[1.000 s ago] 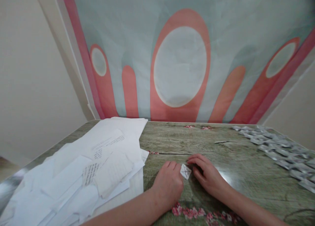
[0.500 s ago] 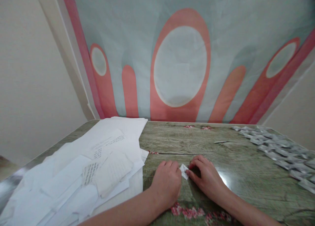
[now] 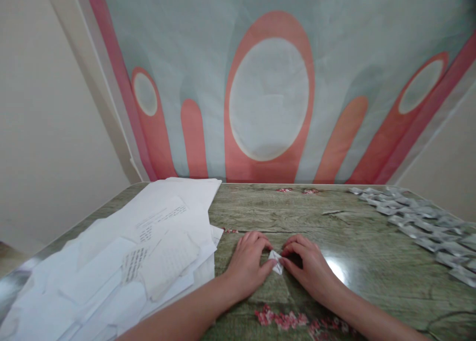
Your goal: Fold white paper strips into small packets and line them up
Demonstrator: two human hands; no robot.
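A small folded white paper (image 3: 275,261) with dark marks lies between my hands, low at the centre of the head view. My left hand (image 3: 250,262) has thumb and fingers at the paper's left side, gripping its edge. From the right, the thumb and index finger of my right hand (image 3: 307,264) pinch the paper's other edge. Both hands rest on the wood-patterned table (image 3: 260,207).
A wide pile of white sheets and torn pieces (image 3: 111,252), some printed, covers the table's left side. Rows of folded paper pieces (image 3: 420,222) lie at the right. Behind the table hangs a grey-green and red patterned cloth (image 3: 271,98).
My left hand has turned, its thumb now showing at the paper, where before the back of the hand hid it. The view has shifted slightly.
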